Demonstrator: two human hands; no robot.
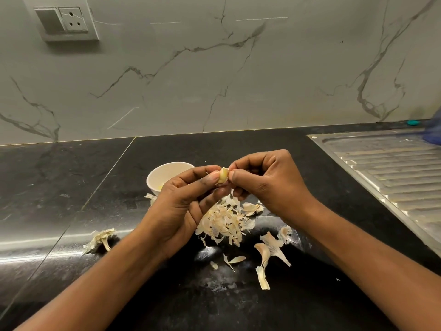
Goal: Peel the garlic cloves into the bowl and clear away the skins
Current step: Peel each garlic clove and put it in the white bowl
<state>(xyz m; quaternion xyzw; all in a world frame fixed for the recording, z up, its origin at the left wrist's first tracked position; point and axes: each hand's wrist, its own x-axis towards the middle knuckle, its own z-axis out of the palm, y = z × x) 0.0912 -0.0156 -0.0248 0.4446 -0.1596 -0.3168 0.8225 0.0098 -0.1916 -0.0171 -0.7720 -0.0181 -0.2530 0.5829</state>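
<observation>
Mid-peel, probably late in the job. One garlic clove (223,176) is held above the counter (71,187), just in front of the bowl (162,173), pinched from both sides: left hand (183,199) has thumb and forefinger closed on its left end, right hand (267,185) has thumb and forefinger tips closed on its right end, other fingers curled under. The clove looks mostly bare, smooth, pale yellow and waxy, with a wisp of skin at the left end. The bowl is small, round, matte white and sits mid-counter, half hidden by the left hand. A yellowish bit shows inside, likely peeled cloves, count can't be told. Skins are not cleared yet: the main skin pile (224,220) lies directly under the hands, thin, papery, curled off-white flakes. Loose skin strips (272,244) are scattered toward the front edge, and a dry stem core (101,238) sits apart on the left. No whole unpeeled cloves are visible lying out, so my guess is finish this clove, drop it in the bowl, then sweep. The counter is polished black stone — glossy, dusted with fine flakes that will cling. A ribbed steel drainboard (393,168) is set into the right end.
</observation>
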